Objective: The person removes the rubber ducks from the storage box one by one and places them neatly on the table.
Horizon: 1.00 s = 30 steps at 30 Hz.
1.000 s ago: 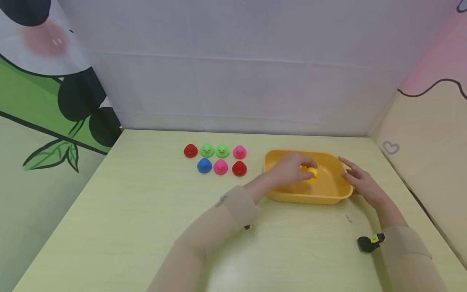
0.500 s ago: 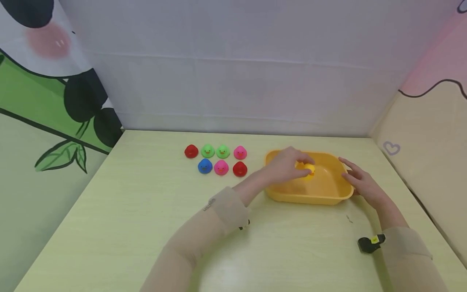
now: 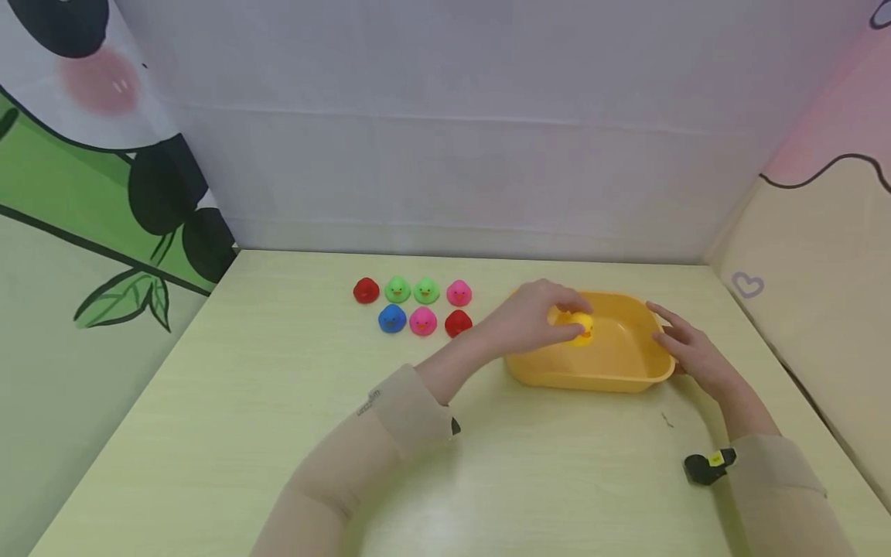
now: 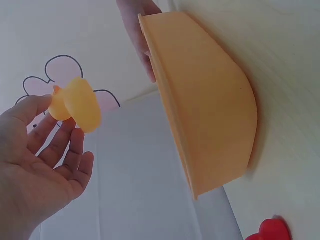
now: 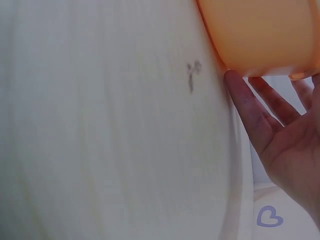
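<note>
My left hand (image 3: 539, 316) pinches a yellow rubber duck (image 3: 581, 325) between thumb and fingertips, over the left half of an orange-yellow plastic basin (image 3: 592, 381). The left wrist view shows the duck (image 4: 80, 105) held higher than the rim of the basin (image 4: 210, 105). At the basin's right end my right hand (image 3: 696, 352) touches the outer wall with fingers fairly straight. In the right wrist view the right hand's fingertips (image 5: 232, 77) lie against the end wall of the basin (image 5: 265, 35).
Left of the basin several rubber ducks stand in two rows: red (image 3: 366, 291), light green (image 3: 397, 289), pink (image 3: 423, 321), blue (image 3: 393, 319), and another red duck (image 3: 459, 323) nearest the basin. A pale wall (image 3: 445, 186) closes off the table's back edge.
My left hand has drawn leftward and slightly up with the yellow duck, from mid-basin toward its left half. The right hand keeps its place at the basin's end.
</note>
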Each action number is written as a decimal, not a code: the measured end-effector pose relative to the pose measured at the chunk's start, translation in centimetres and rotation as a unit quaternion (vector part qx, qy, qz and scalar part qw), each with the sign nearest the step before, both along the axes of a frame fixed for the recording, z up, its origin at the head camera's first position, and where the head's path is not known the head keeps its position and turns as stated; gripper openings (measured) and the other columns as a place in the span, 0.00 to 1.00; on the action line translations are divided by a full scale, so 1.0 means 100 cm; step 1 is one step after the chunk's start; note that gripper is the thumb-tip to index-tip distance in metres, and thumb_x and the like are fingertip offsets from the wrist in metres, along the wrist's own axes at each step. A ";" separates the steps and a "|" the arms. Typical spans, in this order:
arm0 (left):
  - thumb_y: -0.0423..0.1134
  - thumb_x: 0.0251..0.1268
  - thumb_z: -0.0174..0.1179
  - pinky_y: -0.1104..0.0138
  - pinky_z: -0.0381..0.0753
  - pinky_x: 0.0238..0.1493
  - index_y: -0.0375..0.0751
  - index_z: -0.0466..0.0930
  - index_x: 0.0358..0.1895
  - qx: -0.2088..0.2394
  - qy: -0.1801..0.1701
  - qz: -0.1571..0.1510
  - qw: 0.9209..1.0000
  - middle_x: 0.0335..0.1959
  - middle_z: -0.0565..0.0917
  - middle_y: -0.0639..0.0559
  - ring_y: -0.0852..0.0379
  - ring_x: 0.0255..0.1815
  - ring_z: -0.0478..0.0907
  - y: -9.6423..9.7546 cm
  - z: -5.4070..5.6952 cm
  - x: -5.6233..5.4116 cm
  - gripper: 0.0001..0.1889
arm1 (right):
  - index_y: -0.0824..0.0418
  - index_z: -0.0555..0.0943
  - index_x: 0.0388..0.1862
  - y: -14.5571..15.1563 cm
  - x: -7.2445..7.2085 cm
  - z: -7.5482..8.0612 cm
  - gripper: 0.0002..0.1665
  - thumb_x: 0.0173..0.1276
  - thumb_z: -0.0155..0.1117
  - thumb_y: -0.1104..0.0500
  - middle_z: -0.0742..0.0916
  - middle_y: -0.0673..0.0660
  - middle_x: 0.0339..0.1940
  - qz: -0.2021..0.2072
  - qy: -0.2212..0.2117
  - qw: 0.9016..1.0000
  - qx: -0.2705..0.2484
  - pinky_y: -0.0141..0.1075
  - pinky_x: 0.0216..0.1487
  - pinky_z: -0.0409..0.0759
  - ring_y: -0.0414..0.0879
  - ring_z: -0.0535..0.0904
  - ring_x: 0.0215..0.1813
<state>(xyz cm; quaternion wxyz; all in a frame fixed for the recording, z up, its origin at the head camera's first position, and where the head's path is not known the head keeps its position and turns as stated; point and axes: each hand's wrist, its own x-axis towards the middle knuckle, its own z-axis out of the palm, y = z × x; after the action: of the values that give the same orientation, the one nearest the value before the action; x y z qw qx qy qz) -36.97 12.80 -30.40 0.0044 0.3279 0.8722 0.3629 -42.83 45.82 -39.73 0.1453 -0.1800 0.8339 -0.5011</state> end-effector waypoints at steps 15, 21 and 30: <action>0.45 0.63 0.60 0.68 0.70 0.55 0.53 0.80 0.53 0.032 0.020 0.009 0.999 0.50 0.81 0.63 0.64 0.53 0.70 -0.047 0.018 0.026 0.15 | 0.50 0.49 0.77 -0.003 0.002 -0.002 0.34 0.76 0.46 0.54 0.78 0.33 0.46 0.000 0.010 1.000 0.007 0.38 0.30 0.83 0.42 0.82 0.32; 0.43 0.61 0.63 0.71 0.69 0.56 0.51 0.82 0.51 0.076 0.051 0.010 0.996 0.48 0.82 0.64 0.67 0.52 0.71 -0.067 0.027 0.036 0.15 | 0.48 0.49 0.77 -0.003 0.009 0.006 0.34 0.76 0.46 0.53 0.78 0.45 0.52 -0.004 0.010 1.000 0.019 0.39 0.32 0.83 0.42 0.82 0.34; 0.38 0.59 0.65 0.68 0.72 0.50 0.46 0.82 0.48 0.130 0.118 -0.002 0.984 0.43 0.84 0.60 0.65 0.48 0.73 -0.094 0.037 0.048 0.13 | 0.46 0.49 0.77 -0.001 0.018 0.018 0.33 0.76 0.45 0.51 0.73 0.66 0.60 -0.012 0.014 0.999 0.040 0.38 0.34 0.83 0.42 0.82 0.36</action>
<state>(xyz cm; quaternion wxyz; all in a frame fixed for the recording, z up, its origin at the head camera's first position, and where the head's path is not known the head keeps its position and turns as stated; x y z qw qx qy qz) -32.13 3.41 -26.65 -0.1404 0.3680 0.8113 0.4320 -40.99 45.74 -37.96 0.1349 -0.1705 0.8575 -0.4662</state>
